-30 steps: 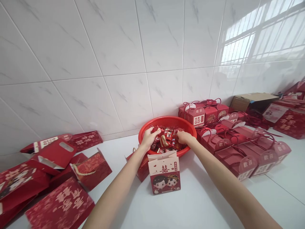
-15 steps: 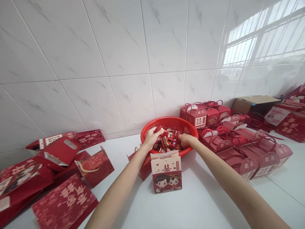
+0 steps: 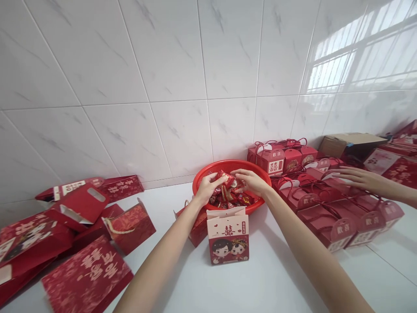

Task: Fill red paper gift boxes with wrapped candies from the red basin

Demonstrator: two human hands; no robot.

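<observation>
White marbled tiles (image 3: 176, 52) back a pale work surface (image 3: 276, 269); a barred window reflects at upper right.

A red perforated basket (image 3: 224, 164) stands at centre, holding loose wrapped pieces (image 3: 243, 200). Over it, the left hand (image 3: 206, 190) pinches a shiny red packet (image 3: 225, 177) between thumb and fingers. The right hand (image 3: 251, 181) is open beside it, fingers extended; contact with the packet cannot be confirmed.

Handling, as judged: the packet appears light, its wrapper thin, crinkly and probably slippery. A pinch across its body should be surer than one on a loose edge. Contents are not visible, so fragility is undetermined.

Just in front of the basket, a cartoon-printed box (image 3: 230, 252) stands upright. It looks like light, stiff card, liable to dent or tip; hold it by both side walls.

Markings: the cartoon-printed box bears 囍; its small vertical label is illegible. Handled boxes (image 3: 321, 217) at right read 歡喜, one also 囍. Lettering on the red carton (image 3: 86, 276) at lower left is tilted, not confidently read.

Another person's hand (image 3: 358, 179) extends over the handled boxes from the right edge.
</observation>
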